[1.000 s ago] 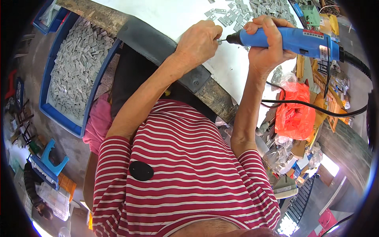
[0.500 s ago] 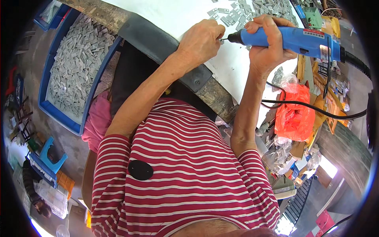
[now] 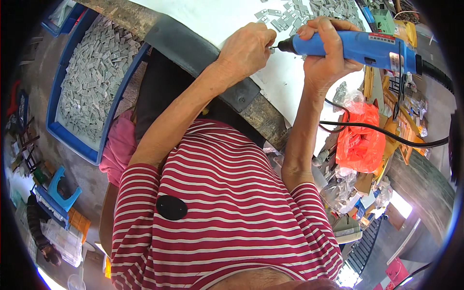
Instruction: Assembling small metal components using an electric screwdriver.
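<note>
My right hand is wrapped round a blue electric rotary tool with a black nose, held level and pointing left. Its thin bit reaches the fingertips of my left hand. Those fingers are pinched together on a small grey piece, mostly hidden behind them, and the bit meets it there. Both hands are over the white tabletop. Beyond them lie many loose small grey flat pieces, rectangular, some with a hole or slot.
A blue tray heaped with similar grey pieces stands at the left. The table's dark padded edge runs before me. At right hang a black cable and a red plastic bag. A blue stool sits lower left.
The rotary tool and my right hand have shifted very slightly left and up. My left hand keeps its pinch in nearly the same place.
</note>
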`<state>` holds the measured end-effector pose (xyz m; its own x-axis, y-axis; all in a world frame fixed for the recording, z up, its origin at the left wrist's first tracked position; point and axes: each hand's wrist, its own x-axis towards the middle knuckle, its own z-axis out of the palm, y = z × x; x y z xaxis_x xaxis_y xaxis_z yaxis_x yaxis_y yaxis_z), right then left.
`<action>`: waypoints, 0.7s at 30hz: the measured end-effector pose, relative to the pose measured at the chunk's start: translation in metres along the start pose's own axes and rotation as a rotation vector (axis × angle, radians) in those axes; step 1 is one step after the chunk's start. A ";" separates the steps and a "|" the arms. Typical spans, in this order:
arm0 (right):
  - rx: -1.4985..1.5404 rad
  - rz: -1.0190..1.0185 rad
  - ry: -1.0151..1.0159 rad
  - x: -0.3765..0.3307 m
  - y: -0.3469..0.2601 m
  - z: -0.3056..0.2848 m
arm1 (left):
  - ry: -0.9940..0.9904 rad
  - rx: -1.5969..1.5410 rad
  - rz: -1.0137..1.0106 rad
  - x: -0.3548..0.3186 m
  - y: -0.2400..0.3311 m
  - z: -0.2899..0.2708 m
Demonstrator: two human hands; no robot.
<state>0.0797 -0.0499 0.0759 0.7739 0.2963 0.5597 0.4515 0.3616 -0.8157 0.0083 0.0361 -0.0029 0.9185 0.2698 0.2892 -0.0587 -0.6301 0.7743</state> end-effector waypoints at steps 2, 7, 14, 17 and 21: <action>0.018 0.008 0.013 -0.002 0.000 0.005 | 0.005 0.005 -0.009 -0.001 -0.001 -0.001; -0.037 0.007 -0.011 -0.006 -0.002 0.009 | 0.000 -0.027 0.025 0.002 -0.003 0.001; -0.018 0.082 -0.048 -0.005 0.001 0.006 | 0.008 -0.015 0.019 0.002 -0.002 0.001; 0.074 0.118 0.047 -0.006 0.000 0.009 | 0.024 -0.020 0.008 0.002 -0.003 0.003; 0.065 0.097 -0.068 -0.004 0.002 0.006 | 0.024 -0.012 0.005 0.002 -0.001 0.002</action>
<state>0.0751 -0.0451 0.0734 0.7797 0.3909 0.4892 0.3447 0.3842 -0.8565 0.0109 0.0357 -0.0041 0.9086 0.2839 0.3063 -0.0681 -0.6229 0.7794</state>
